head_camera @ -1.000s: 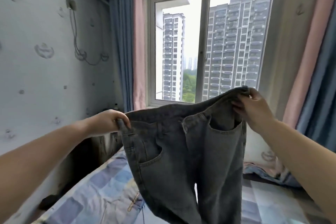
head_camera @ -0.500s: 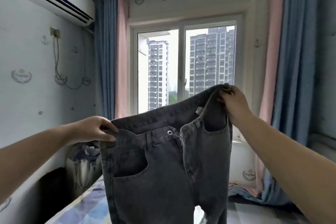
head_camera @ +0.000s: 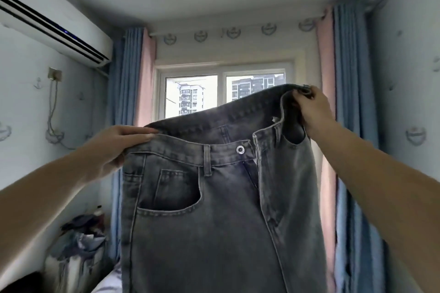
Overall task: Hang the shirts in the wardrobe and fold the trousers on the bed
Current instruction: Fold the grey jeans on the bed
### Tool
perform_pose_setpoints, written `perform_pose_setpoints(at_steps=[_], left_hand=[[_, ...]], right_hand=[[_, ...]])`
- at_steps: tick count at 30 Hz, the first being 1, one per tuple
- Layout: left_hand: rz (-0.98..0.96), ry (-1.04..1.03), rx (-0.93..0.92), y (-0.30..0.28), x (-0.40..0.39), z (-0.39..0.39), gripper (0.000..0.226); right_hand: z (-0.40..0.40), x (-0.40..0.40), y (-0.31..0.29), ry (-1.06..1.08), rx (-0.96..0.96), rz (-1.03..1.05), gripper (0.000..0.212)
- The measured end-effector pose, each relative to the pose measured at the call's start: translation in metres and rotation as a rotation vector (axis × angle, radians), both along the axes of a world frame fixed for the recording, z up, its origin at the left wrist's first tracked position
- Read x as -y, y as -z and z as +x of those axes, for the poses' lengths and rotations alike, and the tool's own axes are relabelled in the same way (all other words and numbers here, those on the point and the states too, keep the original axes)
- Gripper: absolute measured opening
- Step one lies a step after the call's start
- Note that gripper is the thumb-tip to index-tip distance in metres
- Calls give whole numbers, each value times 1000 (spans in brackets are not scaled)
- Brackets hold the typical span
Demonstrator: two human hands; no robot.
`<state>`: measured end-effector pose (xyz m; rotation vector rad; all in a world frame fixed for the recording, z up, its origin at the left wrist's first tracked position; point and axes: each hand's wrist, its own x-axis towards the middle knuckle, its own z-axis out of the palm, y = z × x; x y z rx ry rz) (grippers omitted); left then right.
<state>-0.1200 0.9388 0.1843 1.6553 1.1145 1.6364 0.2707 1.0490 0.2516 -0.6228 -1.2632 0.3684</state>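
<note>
A pair of grey denim trousers (head_camera: 214, 209) is hanging in mid-air, front side facing the camera, in front of the window (head_camera: 223, 93). The left hand (head_camera: 119, 145) is gripping the left end of the waistband, fingers lying along the top edge and thumb pressing the front of the band. The right hand (head_camera: 312, 107) is pinching the opposite end of the waistband with curled fingers, and it is sitting higher than the left, so the waistband is running upward from left to right. The waist is gaping open, showing the inside of the back band. The metal button (head_camera: 240, 149) is standing unfastened, and the fly below it is lying partly open. A front pocket with a small coin pocket is showing below the left hand. The legs are dropping straight down and passing out of view at the bottom edge; their lower ends cannot be seen. An air conditioner (head_camera: 47, 24) is mounted high on the left wall. Blue and pink curtains (head_camera: 133, 78) are hanging at both sides of the window. A heap of mixed fabric (head_camera: 78, 235) is lying at the lower left beside the wall, and a small patch of patterned bedding (head_camera: 108, 283) is showing just left of the trousers at the bottom.
</note>
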Motion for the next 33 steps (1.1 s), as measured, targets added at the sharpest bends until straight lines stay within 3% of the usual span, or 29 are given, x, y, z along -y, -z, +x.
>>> perform_pose_setpoints(at_steps=[4,7,11,17,19,25,33], left_hand=[[-62,-14,56,3,28,-16,30],[-157,-38,82,45,47,-39,31],[-303,-114,170,130,67,-78,31],[-539,-308,301,278,92,-149,35],[-609,-382,320,317,98,-176,26],[-785,-562,266,411,104,-298,15],[-1008,-653,-34,533,57,-518,20]], right_hand=[[-33,-14,-11,-37,29,6,3],[-78,-36,22,-103,99,-82,6],[-139,-71,110,-154,235,-239,2],[-257,-96,291,-262,570,-523,11],[-295,-97,333,-282,664,-570,12],[-441,-105,438,-287,926,-651,20],[-669,-145,567,-240,1064,-785,24]])
